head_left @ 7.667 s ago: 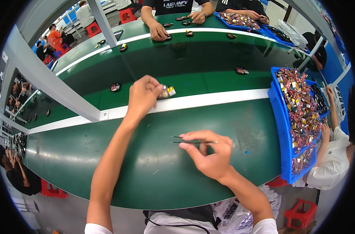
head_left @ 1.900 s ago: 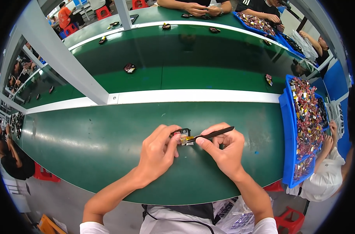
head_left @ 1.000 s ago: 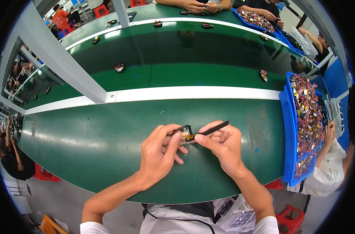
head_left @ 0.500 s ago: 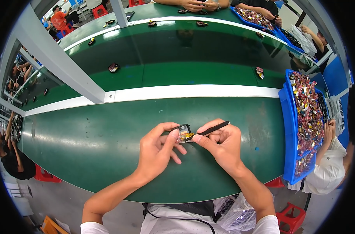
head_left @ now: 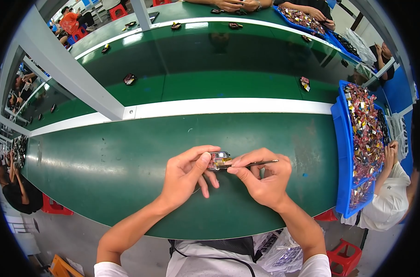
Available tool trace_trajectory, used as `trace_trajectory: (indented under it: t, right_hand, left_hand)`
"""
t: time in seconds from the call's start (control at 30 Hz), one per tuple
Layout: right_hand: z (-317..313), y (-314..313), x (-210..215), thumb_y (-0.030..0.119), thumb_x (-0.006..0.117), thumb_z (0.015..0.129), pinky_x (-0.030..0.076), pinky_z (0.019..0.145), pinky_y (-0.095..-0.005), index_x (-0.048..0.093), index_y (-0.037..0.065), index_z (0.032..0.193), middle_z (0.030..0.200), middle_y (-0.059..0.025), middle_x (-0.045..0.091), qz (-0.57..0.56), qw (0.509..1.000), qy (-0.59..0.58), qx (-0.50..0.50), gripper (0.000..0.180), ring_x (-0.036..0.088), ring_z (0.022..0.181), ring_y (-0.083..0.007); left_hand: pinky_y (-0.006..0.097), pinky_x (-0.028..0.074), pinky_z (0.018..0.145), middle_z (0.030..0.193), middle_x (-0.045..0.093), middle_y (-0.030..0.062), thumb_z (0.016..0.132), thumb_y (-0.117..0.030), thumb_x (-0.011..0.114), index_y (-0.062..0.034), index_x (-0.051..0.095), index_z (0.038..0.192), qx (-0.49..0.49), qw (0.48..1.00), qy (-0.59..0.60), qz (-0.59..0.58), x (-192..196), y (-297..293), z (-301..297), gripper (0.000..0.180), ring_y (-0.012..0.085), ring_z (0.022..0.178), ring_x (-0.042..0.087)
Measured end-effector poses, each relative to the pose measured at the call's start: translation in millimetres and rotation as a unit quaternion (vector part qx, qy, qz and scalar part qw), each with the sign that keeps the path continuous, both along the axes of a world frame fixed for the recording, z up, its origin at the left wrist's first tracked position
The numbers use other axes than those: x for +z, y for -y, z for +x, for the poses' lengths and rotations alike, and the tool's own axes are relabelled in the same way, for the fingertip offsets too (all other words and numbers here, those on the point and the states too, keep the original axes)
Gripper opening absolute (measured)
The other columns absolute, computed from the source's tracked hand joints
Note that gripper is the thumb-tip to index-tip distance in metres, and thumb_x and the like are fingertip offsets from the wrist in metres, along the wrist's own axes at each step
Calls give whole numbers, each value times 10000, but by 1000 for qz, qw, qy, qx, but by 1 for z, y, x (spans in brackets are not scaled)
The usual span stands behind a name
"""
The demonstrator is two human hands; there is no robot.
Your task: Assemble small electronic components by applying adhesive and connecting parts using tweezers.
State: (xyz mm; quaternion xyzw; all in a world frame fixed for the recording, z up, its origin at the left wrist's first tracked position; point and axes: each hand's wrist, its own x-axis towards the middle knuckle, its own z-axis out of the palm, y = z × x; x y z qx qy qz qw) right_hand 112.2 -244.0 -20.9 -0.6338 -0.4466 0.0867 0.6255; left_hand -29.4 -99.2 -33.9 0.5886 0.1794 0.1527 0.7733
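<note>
Left hand (head_left: 184, 177) pinches a small part (head_left: 218, 160). Right hand (head_left: 264, 177) grips tweezers (head_left: 256, 163), tips at it. Fitting underway, unfinished.

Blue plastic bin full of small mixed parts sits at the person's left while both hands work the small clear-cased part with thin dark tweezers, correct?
Not quite. The head view shows the blue plastic bin at the person's right, not left. The rest holds: the left hand pinches the small clear-cased part, and the right hand holds the thin dark tweezers to it.
</note>
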Motion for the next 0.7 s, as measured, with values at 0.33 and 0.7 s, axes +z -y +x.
trace_trajectory:
  t: [0.33,0.7]
  right_hand:
    - [1,1,0,-19,824,766,308,406,-207,753,62,814,730,-11,751,0,999,47,17,118,434,397,-24]
    - [1,4,-1,-35,827,783,278,420,-192,739,4,838,777,-57,746,-15,998,-48,29,111,449,430,-7]
  left_hand:
    - [274,573,439,945,701,209,1083,-193,509,99,597,1285,8,1000,26,6,-1,0,-2,366,236,650,723]
    - [274,572,443,950,710,212,1039,-73,560,119,587,1301,3,998,62,31,-1,-1,-5,326,226,636,714]
